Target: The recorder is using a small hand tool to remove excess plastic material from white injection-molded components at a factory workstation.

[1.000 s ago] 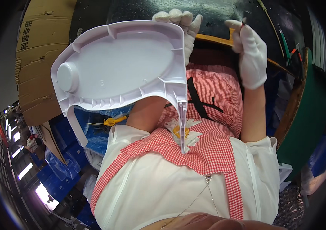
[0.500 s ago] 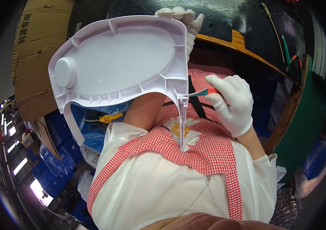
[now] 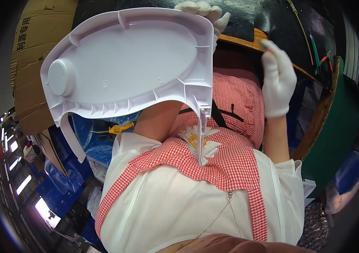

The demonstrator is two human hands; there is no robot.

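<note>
A large white moulded plastic part (image 3: 133,67) is raised over my lap. It has an oval recess, a ribbed rim, a round cup shape at the left and two narrow legs. My left hand (image 3: 207,16), in a white glove, grips its far right corner from behind, fingers over the edge. To the right of the part and apart from it, my gloved right hand (image 3: 278,82) is closed around a small red-handled knife (image 3: 268,49). Only a bit of red and a dark tip show at the fingertips, slightly blurred; most of the knife is hidden.
A dark workbench (image 3: 238,25) with a wooden edge lies ahead, bearing a thin stick (image 3: 299,27) and a green tool (image 3: 315,52). Cardboard (image 3: 40,63) stands at the left. A yellow-handled tool (image 3: 120,128) lies on blue plastic. A green panel (image 3: 335,126) borders the right.
My right hand has moved away from the part's right leg, up and to the right, taking the knife with it. The white part has shifted slightly up and left.
</note>
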